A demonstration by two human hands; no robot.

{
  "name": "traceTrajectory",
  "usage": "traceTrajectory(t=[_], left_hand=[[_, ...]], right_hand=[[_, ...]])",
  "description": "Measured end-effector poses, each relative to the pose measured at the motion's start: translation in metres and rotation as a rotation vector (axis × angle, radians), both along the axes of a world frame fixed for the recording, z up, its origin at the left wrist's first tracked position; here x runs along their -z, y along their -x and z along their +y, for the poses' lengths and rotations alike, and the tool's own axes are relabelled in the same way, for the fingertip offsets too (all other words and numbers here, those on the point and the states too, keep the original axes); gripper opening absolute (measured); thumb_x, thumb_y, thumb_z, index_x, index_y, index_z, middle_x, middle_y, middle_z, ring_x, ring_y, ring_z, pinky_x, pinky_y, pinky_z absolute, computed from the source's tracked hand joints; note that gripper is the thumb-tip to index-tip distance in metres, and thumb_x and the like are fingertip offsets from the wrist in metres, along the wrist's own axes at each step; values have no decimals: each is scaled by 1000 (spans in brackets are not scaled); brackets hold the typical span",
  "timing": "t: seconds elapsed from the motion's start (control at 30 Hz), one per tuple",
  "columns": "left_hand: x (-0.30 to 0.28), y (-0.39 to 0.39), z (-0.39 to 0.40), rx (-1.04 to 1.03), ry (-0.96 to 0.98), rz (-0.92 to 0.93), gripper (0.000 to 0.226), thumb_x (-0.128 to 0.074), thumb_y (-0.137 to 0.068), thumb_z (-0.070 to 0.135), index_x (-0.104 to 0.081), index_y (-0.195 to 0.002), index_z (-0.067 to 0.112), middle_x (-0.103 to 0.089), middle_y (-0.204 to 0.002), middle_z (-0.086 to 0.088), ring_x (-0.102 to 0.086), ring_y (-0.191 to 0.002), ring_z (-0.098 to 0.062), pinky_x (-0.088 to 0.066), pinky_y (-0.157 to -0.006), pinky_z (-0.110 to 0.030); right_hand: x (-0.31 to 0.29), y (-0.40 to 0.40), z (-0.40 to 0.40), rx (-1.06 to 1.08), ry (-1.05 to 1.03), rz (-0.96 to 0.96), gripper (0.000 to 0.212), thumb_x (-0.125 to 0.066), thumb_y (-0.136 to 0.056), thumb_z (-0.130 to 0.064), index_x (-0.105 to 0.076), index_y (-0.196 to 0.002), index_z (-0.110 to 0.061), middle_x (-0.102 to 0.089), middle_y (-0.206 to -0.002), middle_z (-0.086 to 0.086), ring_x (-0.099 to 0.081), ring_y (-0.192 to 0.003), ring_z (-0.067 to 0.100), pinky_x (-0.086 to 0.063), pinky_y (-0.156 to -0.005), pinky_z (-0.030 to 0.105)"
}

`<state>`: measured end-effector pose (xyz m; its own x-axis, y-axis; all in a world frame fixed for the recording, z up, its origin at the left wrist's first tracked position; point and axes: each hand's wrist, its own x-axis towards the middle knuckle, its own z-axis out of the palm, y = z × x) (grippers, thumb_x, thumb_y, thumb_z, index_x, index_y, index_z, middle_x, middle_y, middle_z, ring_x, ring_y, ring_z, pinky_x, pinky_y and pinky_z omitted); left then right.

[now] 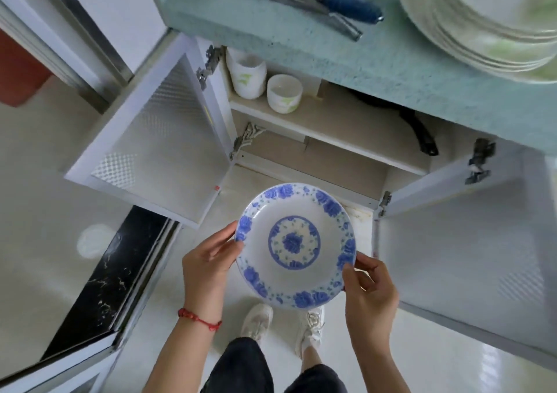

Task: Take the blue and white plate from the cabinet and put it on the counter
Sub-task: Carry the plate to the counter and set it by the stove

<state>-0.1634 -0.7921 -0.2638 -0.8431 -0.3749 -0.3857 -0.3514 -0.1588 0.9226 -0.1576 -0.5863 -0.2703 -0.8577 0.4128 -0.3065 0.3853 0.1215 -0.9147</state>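
The blue and white plate has a blue flower rim and a blue flower medallion in its middle. It is held face up in the air, in front of the open cabinet and below the counter. My left hand grips its left rim, thumb on top. My right hand grips its right rim. The plate is outside the cabinet, above the floor and my shoes.
Both cabinet doors stand open to either side. White cups sit on the cabinet's upper shelf, and a black pan handle pokes out at right. On the counter are tongs with a blue handle and a stack of white plates.
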Motion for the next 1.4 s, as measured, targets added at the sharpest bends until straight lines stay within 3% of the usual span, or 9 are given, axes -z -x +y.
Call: traceTrajectory(t=[0.2, 0.4, 0.5, 0.7, 0.83, 1.0, 1.1, 1.3, 1.4], left_hand=[[-54, -6, -3, 187, -8, 6, 38, -70, -71, 5, -72, -88, 40, -76, -87, 10, -70, -87, -12, -54, -66, -15], [-97, -19, 27, 393, -22, 24, 37, -67, -74, -2, -73, -94, 28, -76, -86, 11, -70, -81, -7, -52, -64, -13], [-111, -27, 55, 522, 1, 54, 44, -67, -73, -4, -73, -86, 37, -76, -87, 13, -70, -83, -7, -52, -64, -12], [-130, -57, 127, 778, -18, 54, 45, -65, -72, -6, -74, -83, 36, -76, -87, 14, -70, -84, -7, -51, -64, -10], [-133, -91, 187, 912, -33, 29, 44, -64, -73, -9, -75, -79, 33, -76, -82, 14, -71, -77, -6, -52, -60, -10], [-137, -135, 264, 1070, -47, 12, 34, -65, -73, -10, -71, -91, 19, -76, -75, 14, -71, -74, -5, -52, -58, -10], [-143, -156, 309, 1161, -44, 25, 33, -66, -72, -12, -71, -94, 12, -76, -83, 8, -70, -73, -9, -53, -61, -12], [-152, -207, 383, 1383, -61, 65, 35, -65, -73, -13, -71, -88, 17, -75, -75, 17, -70, -71, -5, -52, -60, -11], [-149, -240, 414, 1455, -59, 49, 33, -65, -73, -13, -70, -90, 15, -75, -74, 15, -70, -70, -3, -52, -59, -11]], right_hand=[[-60, -44, 1, 162, 38, 47, 20, -62, -82, -6, -63, -85, -26, -71, -80, -2, -67, -65, 11, -54, -53, 18], [-100, -96, 20, 358, 33, 70, 13, -64, -82, -13, -64, -86, -25, -71, -75, -9, -67, -67, 9, -56, -53, 21], [-110, -127, 36, 501, 34, 80, 14, -64, -83, -12, -64, -83, -26, -71, -73, -10, -66, -64, 10, -55, -52, 20], [-126, -200, 78, 740, -3, 114, 20, -62, -82, -5, -64, -81, -25, -71, -76, -15, -66, -64, 9, -56, -52, 22], [-136, -253, 114, 879, -63, 116, 22, -62, -82, -3, -64, -80, -25, -69, -73, -9, -65, -62, 9, -57, -52, 28], [-146, -315, 161, 1044, -107, 107, 20, -62, -82, -4, -64, -82, -24, -70, -79, -2, -65, -63, 11, -57, -57, 37], [-147, -348, 181, 1183, -96, 104, 23, -62, -81, -4, -65, -81, -28, -70, -80, 0, -65, -66, 15, -56, -60, 35], [-147, -411, 214, 1380, -96, 96, 21, -63, -82, -6, -64, -82, -27, -70, -82, 0, -66, -72, 18, -57, -64, 38], [-150, -448, 230, 1440, -105, 93, 26, -62, -82, -6, -62, -80, -32, -70, -80, -3, -66, -67, 9, -57, -59, 28]])
